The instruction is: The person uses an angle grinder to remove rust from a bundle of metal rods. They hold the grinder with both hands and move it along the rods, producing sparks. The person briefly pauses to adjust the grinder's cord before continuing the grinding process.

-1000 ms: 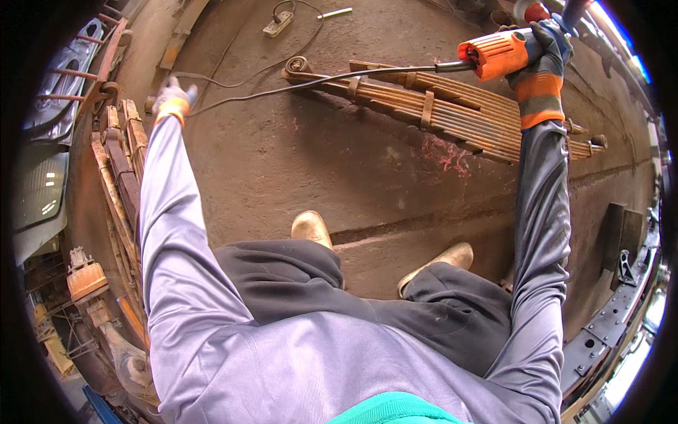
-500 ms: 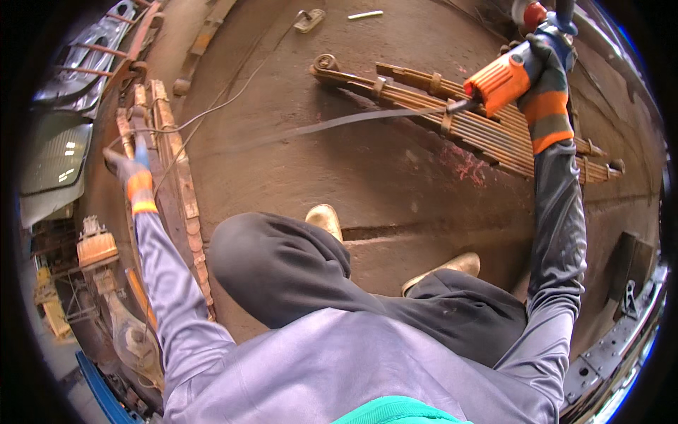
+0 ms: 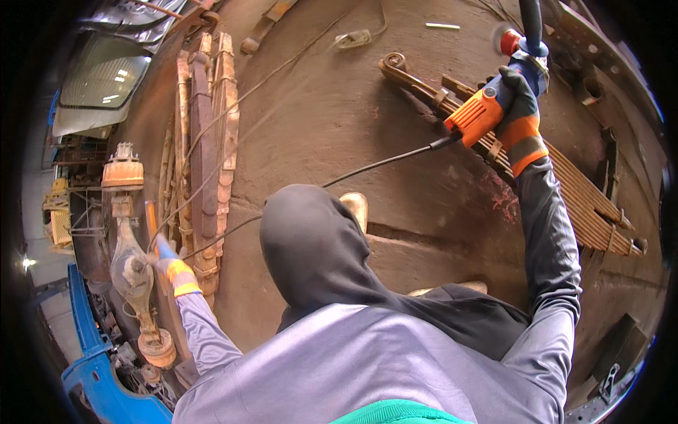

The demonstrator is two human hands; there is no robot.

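My right hand (image 3: 521, 106), in a dark glove with an orange-banded cuff, is wrapped around an angle grinder (image 3: 474, 116) with an orange body and a blue head. A red-centred round attachment (image 3: 508, 42) shows at its far end, blurred at the rim. The grinder is above a rusty leaf spring stack (image 3: 575, 194) on the ground. From its rear a black power cord (image 3: 378, 164) runs left past my knee. At the left, my gloved left hand (image 3: 169, 260) is closed on the cord, somewhat smeared by motion.
Long rusty leaf springs (image 3: 205, 155) lie beside my left hand. Farther left are an axle housing (image 3: 133, 265) and a blue panel (image 3: 106, 381). A socket block (image 3: 353, 39) and a white stick (image 3: 443, 26) lie ahead. Metal rails (image 3: 600, 53) edge the right.
My left hand has come back toward my body along the left leaf springs, drawing the cord with it. The view has shifted, and the grinder stays in my right hand.
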